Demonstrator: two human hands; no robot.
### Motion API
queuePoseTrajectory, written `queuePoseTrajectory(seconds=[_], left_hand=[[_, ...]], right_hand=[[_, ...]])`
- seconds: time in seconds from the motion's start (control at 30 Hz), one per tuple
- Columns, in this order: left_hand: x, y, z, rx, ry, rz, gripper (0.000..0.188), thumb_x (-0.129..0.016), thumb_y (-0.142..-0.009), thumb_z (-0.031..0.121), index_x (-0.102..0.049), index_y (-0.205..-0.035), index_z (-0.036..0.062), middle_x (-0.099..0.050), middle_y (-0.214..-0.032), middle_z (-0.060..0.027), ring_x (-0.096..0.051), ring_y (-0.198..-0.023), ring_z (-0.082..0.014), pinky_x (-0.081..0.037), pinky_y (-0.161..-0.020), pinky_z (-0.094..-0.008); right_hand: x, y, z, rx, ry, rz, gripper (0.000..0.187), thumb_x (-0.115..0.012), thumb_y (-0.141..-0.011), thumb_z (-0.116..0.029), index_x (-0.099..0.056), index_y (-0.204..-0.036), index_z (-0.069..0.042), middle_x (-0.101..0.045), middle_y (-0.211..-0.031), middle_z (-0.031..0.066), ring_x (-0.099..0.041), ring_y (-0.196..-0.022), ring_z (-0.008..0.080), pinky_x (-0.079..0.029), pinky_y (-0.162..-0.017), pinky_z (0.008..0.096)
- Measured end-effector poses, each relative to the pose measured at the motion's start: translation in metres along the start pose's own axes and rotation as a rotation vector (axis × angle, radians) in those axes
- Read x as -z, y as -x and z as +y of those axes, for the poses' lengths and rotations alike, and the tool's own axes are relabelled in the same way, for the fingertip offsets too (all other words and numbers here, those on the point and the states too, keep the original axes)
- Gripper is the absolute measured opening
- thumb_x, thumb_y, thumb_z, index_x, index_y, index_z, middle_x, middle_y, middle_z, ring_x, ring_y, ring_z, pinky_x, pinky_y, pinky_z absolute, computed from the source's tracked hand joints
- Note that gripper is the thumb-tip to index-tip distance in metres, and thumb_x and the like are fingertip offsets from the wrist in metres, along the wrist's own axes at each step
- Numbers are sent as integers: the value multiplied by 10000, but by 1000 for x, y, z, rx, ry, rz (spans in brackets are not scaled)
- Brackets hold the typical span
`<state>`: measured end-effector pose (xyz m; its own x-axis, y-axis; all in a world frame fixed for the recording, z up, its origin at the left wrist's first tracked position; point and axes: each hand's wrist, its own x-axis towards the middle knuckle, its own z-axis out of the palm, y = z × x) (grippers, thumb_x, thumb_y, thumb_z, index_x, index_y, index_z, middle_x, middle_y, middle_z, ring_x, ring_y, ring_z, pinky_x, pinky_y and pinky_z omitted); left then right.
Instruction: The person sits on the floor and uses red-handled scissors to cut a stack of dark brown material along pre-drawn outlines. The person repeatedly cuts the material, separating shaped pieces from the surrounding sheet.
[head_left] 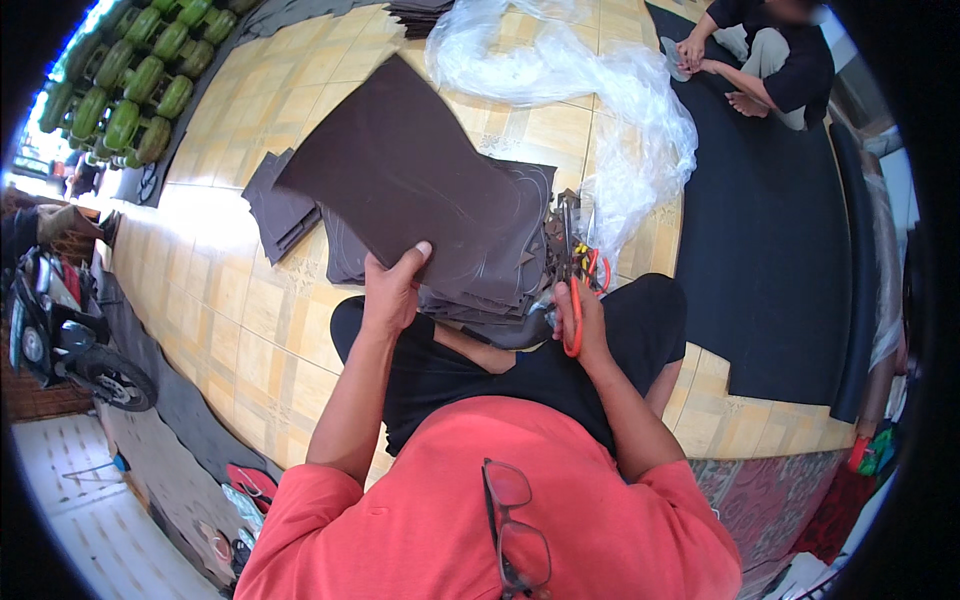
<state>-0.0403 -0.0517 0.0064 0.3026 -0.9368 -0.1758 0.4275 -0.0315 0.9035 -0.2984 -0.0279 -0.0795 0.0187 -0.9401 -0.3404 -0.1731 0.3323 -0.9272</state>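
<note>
My left hand [392, 288] pinches the near edge of a dark brown sheet [390, 160], thumb on top. The sheet is raised at an angle, its far corner pointing away from me, and pale curved lines show on its surface. Beneath it lies a pile of similar brown sheets [490, 303], partly hidden. My right hand [590, 322] is closed on orange-handled scissors [575, 318], to the right of the pile, with the blades pointing away from me. Small brown scraps [553, 240] lie around the blades. Left of the raised sheet is a smaller stack of brown pieces [278, 212].
Crumpled clear plastic [640, 130] lies beyond the scissors. On the right, a long black sheet [765, 240] covers the tiled floor [215, 290], with another person [790, 60] seated at its far end. Green gas cylinders [140, 80] and a motorbike [75, 340] stand at left.
</note>
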Motion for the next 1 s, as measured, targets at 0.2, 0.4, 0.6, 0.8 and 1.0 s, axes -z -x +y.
queuePoseTrajectory(seconds=[0.2,0.4,0.6,0.8,1.0], left_hand=[[16,7,-8,84,-117,17,311,-689,-857,78,-577,-1142,25,-621,-987,-40,-588,-776,-104,-451,-603,-234],[18,14,-12,70,-48,37,306,-692,-862,72,-573,-1142,35,-615,-974,-35,-581,-744,-92,-420,-530,-214],[2,19,5,25,73,65,342,-694,-862,35,-551,-1172,39,-611,-1000,-39,-609,-813,-112,-460,-596,-228],[21,19,-7,65,-3,-18,236,-693,-869,57,-599,-1084,48,-616,-938,-22,-585,-758,-95,-427,-565,-226],[18,22,-10,77,-19,-16,235,-696,-871,92,-613,-1086,48,-627,-934,-18,-584,-745,-89,-415,-545,-216]], right_hand=[[-15,-4,-19,333,166,-23,416,-463,-1017,-389,-590,-1019,8,-529,-705,39,-565,-608,125,-478,-582,276],[-24,-14,-44,483,285,0,503,-402,-1029,-426,-576,-1089,42,-526,-720,38,-548,-621,121,-465,-601,269],[-31,-14,-50,442,138,8,300,-539,-984,-264,-579,-930,29,-588,-826,189,-607,-792,353,-472,-724,393],[-37,-10,-65,510,162,7,299,-549,-976,-259,-572,-940,38,-589,-819,192,-609,-777,355,-477,-714,397],[-37,-2,-71,517,89,-12,383,-473,-1004,-327,-555,-907,34,-582,-781,184,-604,-736,348,-474,-692,406]])
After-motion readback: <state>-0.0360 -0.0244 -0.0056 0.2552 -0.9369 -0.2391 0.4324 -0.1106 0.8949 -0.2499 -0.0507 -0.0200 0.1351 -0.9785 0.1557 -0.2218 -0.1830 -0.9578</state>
